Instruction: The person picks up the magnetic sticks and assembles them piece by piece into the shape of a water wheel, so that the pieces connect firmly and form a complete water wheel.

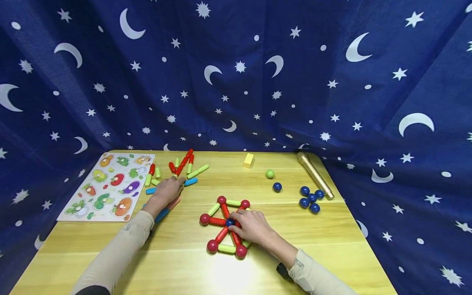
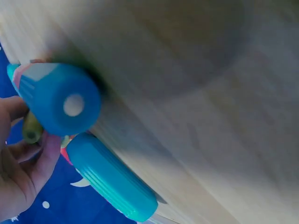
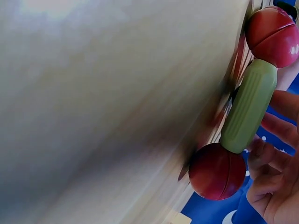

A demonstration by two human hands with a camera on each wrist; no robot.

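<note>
On the table lies a flat wheel of magnetic rods and balls, with a blue ball [image 1: 230, 222] at its hub. Red rods [image 1: 217, 221] run out to dark red balls [image 1: 212, 246], joined along the rim by yellow-green rods [image 1: 226, 248]. My right hand [image 1: 254, 226] covers the wheel's right side, thumb and forefinger on either side of the hub ball. At the left, my left hand [image 1: 169, 192] is among loose rods, its fingers pinching a yellow-green rod [image 2: 32, 130]. Beside that hand are a thick blue piece [image 2: 70, 102] and a blue rod [image 2: 112, 177].
A vegetable picture board [image 1: 107, 186] lies at the left. Loose red and green rods [image 1: 180, 165] are behind the left hand. Several blue balls [image 1: 312, 198], a gold tube [image 1: 315, 174], a green ball [image 1: 270, 174] and a yellow block [image 1: 248, 160] lie farther back.
</note>
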